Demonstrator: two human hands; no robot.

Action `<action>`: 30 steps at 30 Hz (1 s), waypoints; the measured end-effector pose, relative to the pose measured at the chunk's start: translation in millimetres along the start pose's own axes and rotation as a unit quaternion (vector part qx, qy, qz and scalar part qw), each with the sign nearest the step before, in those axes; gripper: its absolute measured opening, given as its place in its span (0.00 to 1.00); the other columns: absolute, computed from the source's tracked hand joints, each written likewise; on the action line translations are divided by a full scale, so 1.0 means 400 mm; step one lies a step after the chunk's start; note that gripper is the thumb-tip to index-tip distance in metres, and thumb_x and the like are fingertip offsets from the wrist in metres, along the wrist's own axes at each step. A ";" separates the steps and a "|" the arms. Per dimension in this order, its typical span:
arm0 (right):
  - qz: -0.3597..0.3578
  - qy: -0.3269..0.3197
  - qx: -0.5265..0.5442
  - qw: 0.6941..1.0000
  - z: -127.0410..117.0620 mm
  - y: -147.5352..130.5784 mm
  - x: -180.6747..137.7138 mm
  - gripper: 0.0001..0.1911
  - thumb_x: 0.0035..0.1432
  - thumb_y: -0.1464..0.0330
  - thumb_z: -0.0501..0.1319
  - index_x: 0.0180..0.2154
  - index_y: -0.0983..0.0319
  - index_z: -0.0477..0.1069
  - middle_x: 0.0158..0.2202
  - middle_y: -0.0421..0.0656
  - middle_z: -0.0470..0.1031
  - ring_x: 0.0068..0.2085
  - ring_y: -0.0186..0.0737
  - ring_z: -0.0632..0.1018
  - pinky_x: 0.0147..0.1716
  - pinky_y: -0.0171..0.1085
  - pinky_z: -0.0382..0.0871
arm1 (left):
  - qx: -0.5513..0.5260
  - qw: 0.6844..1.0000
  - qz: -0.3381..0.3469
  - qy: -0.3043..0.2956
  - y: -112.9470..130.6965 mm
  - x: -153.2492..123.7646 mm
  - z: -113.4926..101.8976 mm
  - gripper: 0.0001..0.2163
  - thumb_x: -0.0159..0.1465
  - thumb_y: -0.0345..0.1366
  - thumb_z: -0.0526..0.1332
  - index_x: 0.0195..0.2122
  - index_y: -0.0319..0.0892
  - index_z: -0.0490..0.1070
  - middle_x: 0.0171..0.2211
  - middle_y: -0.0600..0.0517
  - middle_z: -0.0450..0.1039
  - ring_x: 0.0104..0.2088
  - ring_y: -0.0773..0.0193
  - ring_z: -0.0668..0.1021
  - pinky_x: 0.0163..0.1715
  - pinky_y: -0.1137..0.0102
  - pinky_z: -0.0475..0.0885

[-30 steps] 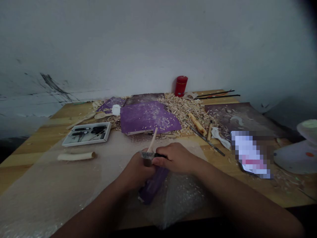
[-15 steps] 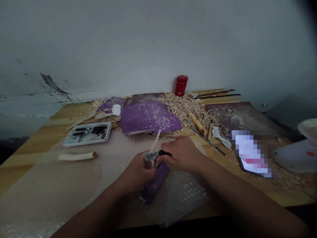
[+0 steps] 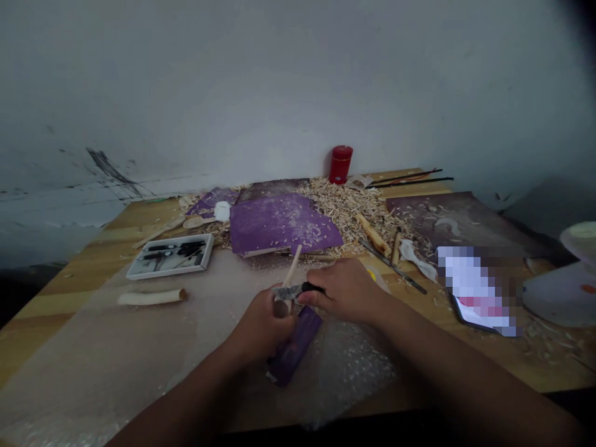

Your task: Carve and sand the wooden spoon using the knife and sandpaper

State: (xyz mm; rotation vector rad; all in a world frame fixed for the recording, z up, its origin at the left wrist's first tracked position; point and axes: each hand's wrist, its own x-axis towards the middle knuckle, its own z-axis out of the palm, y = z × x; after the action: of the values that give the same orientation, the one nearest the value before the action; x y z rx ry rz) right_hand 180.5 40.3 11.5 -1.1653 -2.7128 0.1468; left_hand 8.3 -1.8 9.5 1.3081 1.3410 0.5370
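My left hand (image 3: 267, 323) is closed around the lower part of a thin, pale wooden stick (image 3: 292, 267), which points up and away from me. The stick's lower end is mostly hidden by my fingers. In my right hand (image 3: 342, 288) is a carving knife (image 3: 289, 292), its black handle inside my closed fingers. Its short grey blade lies across the stick, right by my left thumb and forefinger. Below my hands, a purple sandpaper-like block (image 3: 298, 347) rests on the bubble wrap (image 3: 354, 366).
Wood shavings (image 3: 351, 208) heap behind a purple sheet (image 3: 284, 223). A white tool box (image 3: 170, 256) and a peeled wood piece (image 3: 151, 297) lie left. To the right are a file (image 3: 393, 267), a phone (image 3: 479, 292) and a white container (image 3: 559, 292). A red canister (image 3: 341, 164) stands at the wall.
The view has shifted slightly, so the things on the left appear a little further right and lower. My hands keep nearly the same hold, the blade still across the stick.
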 end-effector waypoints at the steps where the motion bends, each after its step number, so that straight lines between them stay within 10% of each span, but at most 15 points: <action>1: 0.002 0.003 -0.001 1.000 0.001 0.000 0.000 0.28 0.56 0.50 0.38 0.30 0.61 0.67 0.24 0.40 0.71 0.25 0.33 0.70 0.23 0.33 0.46 | -0.007 1.000 0.000 0.002 -0.001 0.000 0.001 0.09 0.47 0.26 0.55 0.32 0.38 0.63 0.13 0.58 0.65 0.11 0.73 0.65 0.09 0.79 0.57; 20: 0.085 0.097 0.164 0.978 0.001 0.067 -0.003 0.22 0.57 0.55 0.42 0.23 0.62 0.61 0.18 0.36 0.61 0.21 0.30 0.64 0.21 0.30 0.49 | -0.194 0.979 0.061 0.003 -0.032 0.013 -0.011 0.09 0.50 0.29 0.56 0.22 0.42 0.53 0.09 0.65 0.53 0.07 0.78 0.57 0.12 0.74 0.66; 30: 0.000 -0.002 0.139 0.990 0.020 -0.022 0.009 0.24 0.57 0.52 0.42 0.29 0.62 0.66 0.23 0.39 0.68 0.26 0.32 0.68 0.24 0.31 0.51 | 0.042 0.993 0.086 0.069 -0.025 0.023 -0.001 0.02 0.51 0.31 0.55 0.24 0.39 0.62 0.16 0.58 0.63 0.17 0.72 0.67 0.18 0.77 0.61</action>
State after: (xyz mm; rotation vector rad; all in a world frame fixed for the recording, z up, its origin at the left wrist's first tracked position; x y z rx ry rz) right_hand 170.1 36.4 5.5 -1.0830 -2.5879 0.5081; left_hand 6.6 3.8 -2.9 1.4876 1.3837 0.7062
